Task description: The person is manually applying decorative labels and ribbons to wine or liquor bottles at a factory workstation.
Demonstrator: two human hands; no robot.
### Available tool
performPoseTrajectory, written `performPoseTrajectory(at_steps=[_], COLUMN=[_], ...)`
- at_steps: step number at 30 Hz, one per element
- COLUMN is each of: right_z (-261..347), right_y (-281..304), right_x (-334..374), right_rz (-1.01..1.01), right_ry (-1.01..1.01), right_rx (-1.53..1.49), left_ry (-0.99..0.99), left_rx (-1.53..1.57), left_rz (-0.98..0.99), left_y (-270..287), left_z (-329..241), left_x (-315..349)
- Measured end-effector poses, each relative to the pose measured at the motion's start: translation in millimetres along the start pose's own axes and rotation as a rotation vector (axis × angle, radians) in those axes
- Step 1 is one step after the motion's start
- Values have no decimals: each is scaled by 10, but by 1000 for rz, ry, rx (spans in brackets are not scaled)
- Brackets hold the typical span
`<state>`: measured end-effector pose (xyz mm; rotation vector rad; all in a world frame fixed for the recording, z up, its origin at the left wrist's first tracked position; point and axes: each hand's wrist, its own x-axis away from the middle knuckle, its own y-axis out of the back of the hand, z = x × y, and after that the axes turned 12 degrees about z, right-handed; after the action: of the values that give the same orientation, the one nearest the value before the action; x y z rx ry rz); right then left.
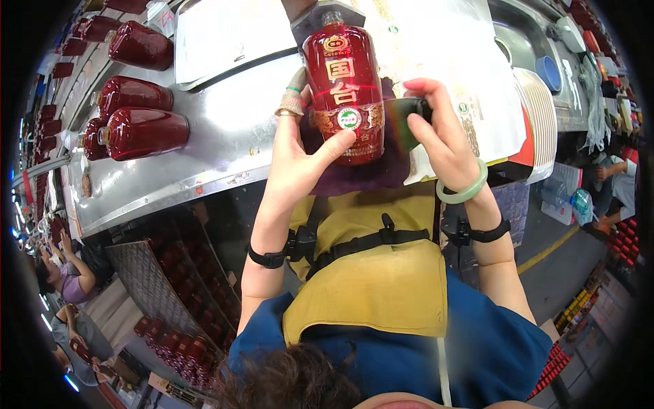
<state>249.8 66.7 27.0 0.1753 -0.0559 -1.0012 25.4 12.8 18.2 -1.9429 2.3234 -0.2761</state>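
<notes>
A red glass bottle (pixel 344 75) with gold lettering and a gold band lies on a dark purple cloth (pixel 371 174), its neck pointing away from me. My left hand (pixel 300 146) grips the lower left side, thumb resting on the front beside a round white and green sticker (pixel 349 120). Striped knit covers (pixel 291 101) wrap its fingers. At the bottle's right, my right hand (pixel 444 133) is closed on a small black object (pixel 413 107) with a dark greenish flat part beside the glass. Its exact kind cannot be made out.
More red bottles (pixel 153 133) lie on the metal bench (pixel 225 129) to the left, near a white tray (pixel 238 41). Sticker sheets (pixel 436 41) cover the right, beside stacked cream trays (pixel 538 123) and a sink with a blue bowl (pixel 548 73). Other people (pixel 75 279) work around.
</notes>
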Motion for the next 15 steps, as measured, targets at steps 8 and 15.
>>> performPoseTrajectory(at_steps=[8,15], right_z=[184,235], right_y=[109,51], right_x=[-39,170], right_rz=[-103,203], right_ry=[302,680], right_rx=[359,865], left_ry=[-419,-415], left_rx=[-1250,-1405], left_rz=[-125,-184], left_y=[6,33], left_z=[150,454], left_x=[268,594])
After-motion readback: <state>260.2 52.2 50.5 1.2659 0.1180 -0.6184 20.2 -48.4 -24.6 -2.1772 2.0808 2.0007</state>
